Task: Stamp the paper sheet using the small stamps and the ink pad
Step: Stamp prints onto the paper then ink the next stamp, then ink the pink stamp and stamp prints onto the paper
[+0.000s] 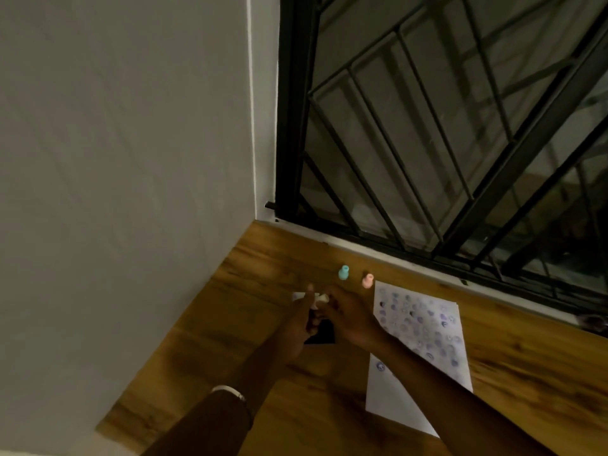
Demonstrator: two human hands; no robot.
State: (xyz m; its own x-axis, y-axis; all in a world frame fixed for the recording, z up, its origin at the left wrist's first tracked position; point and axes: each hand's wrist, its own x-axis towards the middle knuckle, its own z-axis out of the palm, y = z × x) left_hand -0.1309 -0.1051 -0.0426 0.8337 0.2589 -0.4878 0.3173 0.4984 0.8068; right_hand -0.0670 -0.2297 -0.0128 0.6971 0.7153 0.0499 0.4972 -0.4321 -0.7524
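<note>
A white paper sheet [424,324] covered with several blue stamp marks lies on the wooden table [230,324], over another sheet [388,399] bearing few marks. My left hand [297,327] and my right hand [348,315] meet above the dark ink pad [324,334], both pinching a small pale stamp [320,299]. The ink pad's white lid [299,296] peeks out behind my left thumb. A teal stamp [343,273] and a pink stamp [367,280] stand upright on the table beyond my hands.
A grey wall [131,159] borders the table on the left. A window with black metal bars [444,143] runs along the table's far edge. The scene is dim and slightly blurred.
</note>
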